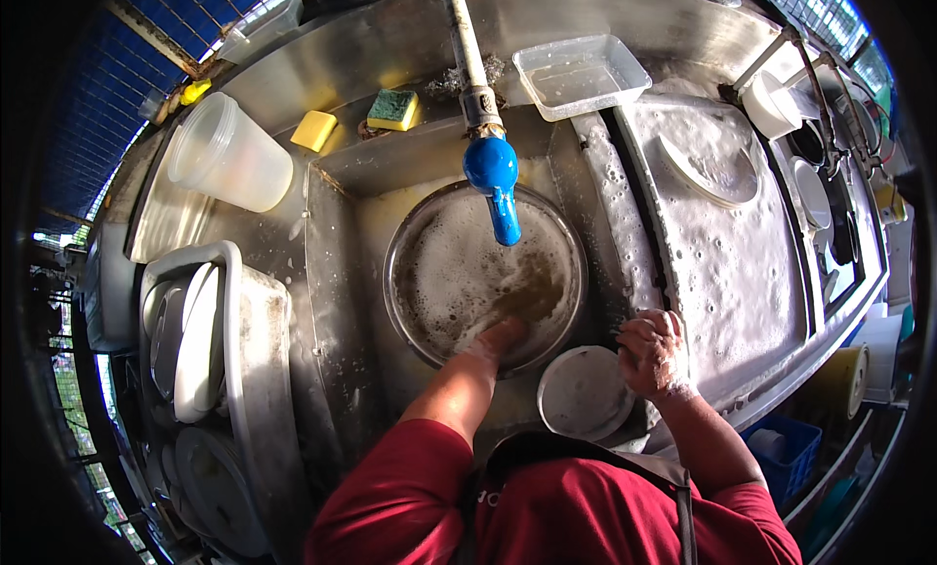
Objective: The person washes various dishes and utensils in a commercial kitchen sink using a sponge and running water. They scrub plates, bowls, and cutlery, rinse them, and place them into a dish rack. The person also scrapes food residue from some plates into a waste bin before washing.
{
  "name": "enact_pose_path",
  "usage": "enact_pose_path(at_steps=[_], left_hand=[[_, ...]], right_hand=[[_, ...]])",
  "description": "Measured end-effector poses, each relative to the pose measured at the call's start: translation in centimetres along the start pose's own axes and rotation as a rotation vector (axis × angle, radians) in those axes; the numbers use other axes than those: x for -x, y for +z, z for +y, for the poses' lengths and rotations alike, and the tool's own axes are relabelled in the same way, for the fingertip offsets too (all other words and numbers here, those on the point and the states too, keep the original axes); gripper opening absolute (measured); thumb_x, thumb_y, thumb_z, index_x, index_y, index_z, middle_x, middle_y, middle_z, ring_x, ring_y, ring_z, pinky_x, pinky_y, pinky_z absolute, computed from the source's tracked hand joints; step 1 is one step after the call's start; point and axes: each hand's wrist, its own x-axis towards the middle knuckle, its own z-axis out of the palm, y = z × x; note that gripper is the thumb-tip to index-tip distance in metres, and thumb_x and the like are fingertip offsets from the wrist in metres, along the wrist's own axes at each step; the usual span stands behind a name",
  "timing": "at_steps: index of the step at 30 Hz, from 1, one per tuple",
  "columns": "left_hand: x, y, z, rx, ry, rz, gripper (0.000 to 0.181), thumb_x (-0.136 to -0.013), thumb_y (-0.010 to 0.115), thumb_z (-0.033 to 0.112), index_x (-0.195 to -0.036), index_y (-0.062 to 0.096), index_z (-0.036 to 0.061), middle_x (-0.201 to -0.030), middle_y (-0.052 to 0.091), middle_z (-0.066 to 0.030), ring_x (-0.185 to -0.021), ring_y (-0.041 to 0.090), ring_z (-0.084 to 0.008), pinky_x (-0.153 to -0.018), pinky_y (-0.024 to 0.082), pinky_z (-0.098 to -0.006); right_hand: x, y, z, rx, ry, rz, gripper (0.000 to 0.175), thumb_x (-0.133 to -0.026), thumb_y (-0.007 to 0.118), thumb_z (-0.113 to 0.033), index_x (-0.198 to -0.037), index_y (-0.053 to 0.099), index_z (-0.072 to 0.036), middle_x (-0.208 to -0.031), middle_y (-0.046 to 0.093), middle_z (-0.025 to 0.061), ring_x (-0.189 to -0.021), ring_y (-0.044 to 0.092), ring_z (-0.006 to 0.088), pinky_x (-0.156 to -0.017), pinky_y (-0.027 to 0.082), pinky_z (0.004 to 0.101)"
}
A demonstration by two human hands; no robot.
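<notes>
My left hand [505, 336] dips into cloudy, foamy water in a round metal basin [390, 301]; its fingers are hidden below the surface. The basin stands in a stainless steel sink [333, 331]. Over the basin hangs a faucet with a blue lever and spout [492, 170]; no stream shows. My right hand [653, 353], wet with suds, is curled at the foamy ledge [629, 250] between two sinks. Whether it grips the ledge or something small is hidden. Just left of that hand, a round whitish plate or lid [585, 393] lies near my body.
On the left, a grey tub [260, 331] holds several plates [198, 345]. Behind it leans a translucent plastic bucket [234, 155]. Two sponges, yellow [314, 130] and green-topped [393, 109], and a clear plastic container [582, 75] sit along the back ledge. Suds fill the right sink [732, 272] around a dish [710, 171].
</notes>
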Motion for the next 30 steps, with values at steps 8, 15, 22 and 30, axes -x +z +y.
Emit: enact_pose_path(at_steps=[8, 15, 22, 30], left_hand=[[-3.4, -5.3, 1.9, 1.114, -0.666, -0.122, 0.035, -0.095, 0.061, 0.029, -0.116, 0.064, 0.0015, -0.106, 0.069, -0.0080, -0.098, 0.063, -0.0175, -0.090, 0.048, -0.0321], [-3.7, -12.1, 3.8, 0.720, -0.612, 0.013, 0.029, -0.099, 0.056, 0.033, -0.105, 0.071, 0.0093, -0.086, 0.069, -0.0016, -0.082, 0.061, -0.0116, -0.078, 0.047, -0.0277], [-4.3, -13.8, 8.0, 0.582, -0.537, 0.123, 0.025, -0.096, 0.054, 0.026, -0.106, 0.065, 0.0061, -0.093, 0.070, -0.0134, -0.093, 0.068, -0.0267, -0.076, 0.051, -0.0384], [-3.3, -14.4, 12.7, 0.195, -0.422, 0.146, 0.021, -0.095, 0.052, 0.018, -0.111, 0.055, 0.0040, -0.089, 0.066, -0.0211, -0.089, 0.066, -0.0402, -0.073, 0.051, -0.0430]], right_hand=[[-0.1, -0.1, -0.2, -0.015, -0.022, 0.030, 0.022, -0.060, 0.072, -0.010, -0.081, 0.070, -0.010, -0.098, 0.066, 0.0033, -0.103, 0.058, 0.0267, -0.092, 0.043, 0.0453], [-2.1, -1.9, -1.3, 0.027, 0.048, -0.106, 0.021, -0.068, 0.071, -0.018, -0.087, 0.070, -0.010, -0.099, 0.066, 0.0049, -0.104, 0.057, 0.0265, -0.096, 0.040, 0.0458], [-12.0, 3.2, -5.9, -0.525, 0.299, -0.174, 0.076, -0.082, 0.075, -0.040, -0.138, 0.043, 0.000, -0.130, 0.055, 0.0200, -0.115, 0.059, 0.0295, -0.096, 0.047, 0.0410], [-15.5, 9.0, -7.1, -1.512, 0.701, -0.036, 0.019, -0.091, 0.055, -0.016, -0.096, 0.060, 0.001, -0.086, 0.069, 0.0161, -0.086, 0.067, 0.0279, -0.080, 0.052, 0.0380]])
